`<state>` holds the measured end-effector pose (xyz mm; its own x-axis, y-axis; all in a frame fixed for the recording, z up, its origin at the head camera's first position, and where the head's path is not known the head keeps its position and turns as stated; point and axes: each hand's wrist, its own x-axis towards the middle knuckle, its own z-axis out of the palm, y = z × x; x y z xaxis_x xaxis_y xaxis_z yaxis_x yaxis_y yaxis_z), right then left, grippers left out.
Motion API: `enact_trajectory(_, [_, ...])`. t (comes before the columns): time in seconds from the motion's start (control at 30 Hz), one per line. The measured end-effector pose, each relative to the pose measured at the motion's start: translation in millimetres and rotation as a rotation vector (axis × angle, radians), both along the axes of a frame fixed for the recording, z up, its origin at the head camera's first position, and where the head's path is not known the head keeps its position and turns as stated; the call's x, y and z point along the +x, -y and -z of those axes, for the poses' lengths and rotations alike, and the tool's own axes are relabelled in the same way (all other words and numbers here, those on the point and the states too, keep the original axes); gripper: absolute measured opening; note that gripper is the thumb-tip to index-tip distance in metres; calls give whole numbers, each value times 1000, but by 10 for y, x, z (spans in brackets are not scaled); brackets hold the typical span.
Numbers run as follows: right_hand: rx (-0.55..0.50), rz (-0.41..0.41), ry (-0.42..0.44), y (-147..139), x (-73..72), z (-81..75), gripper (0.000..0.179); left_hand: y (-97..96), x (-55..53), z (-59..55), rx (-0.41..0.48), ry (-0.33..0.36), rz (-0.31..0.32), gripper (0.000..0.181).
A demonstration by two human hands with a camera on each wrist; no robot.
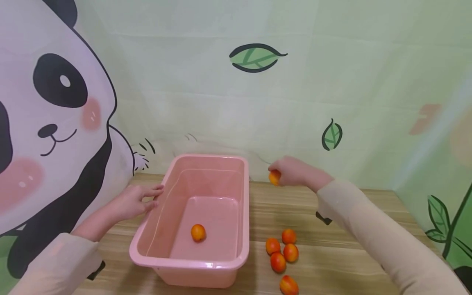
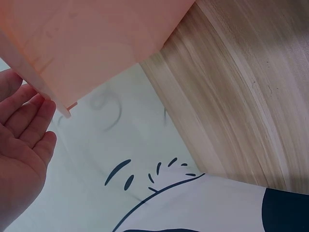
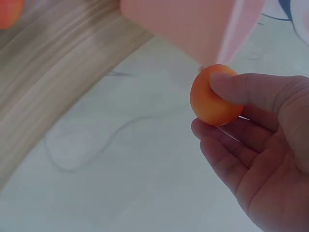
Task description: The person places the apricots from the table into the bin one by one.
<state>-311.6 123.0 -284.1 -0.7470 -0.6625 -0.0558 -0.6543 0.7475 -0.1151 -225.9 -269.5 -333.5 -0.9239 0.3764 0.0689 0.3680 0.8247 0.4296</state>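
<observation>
My right hand [image 1: 293, 171] pinches a small round orange fruit [image 3: 212, 99] between thumb and fingers, raised above the table to the right of the pink plastic basin [image 1: 206, 265]. In the right wrist view the thumb presses on the fruit's near side and the fingers support it from below. My left hand [image 1: 129, 201] rests its fairly straight fingers at the basin's left rim; the left wrist view shows the fingertips [image 2: 47, 106] against that rim. One orange fruit [image 1: 198, 232] lies on the basin floor.
Several orange-red fruits [image 1: 278, 262] lie on the wood-grain table [image 1: 332, 262] right of the basin, one nearer the front edge. Behind the table hangs a pale green cloth [image 1: 184, 82] printed with a panda and leaves.
</observation>
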Motion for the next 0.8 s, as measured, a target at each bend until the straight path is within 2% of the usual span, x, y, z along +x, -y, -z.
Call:
enact_trajectory(0.17, [27, 2, 14, 201, 90, -176, 18, 1, -3, -3, -2, 10, -7, 41])
enact_trajectory(0.33, [71, -47, 7, 428, 169, -261, 12, 3, -5, -1, 4, 15, -5, 41])
enact_trajectory(0.6, [89, -109, 60, 816, 259, -254, 22, 15, -8, 18, -6, 2, -2, 41])
enact_trajectory(0.8, [90, -95, 100, 1080, 329, -231, 14, 4, -9, 15, 4, 25, -12, 41])
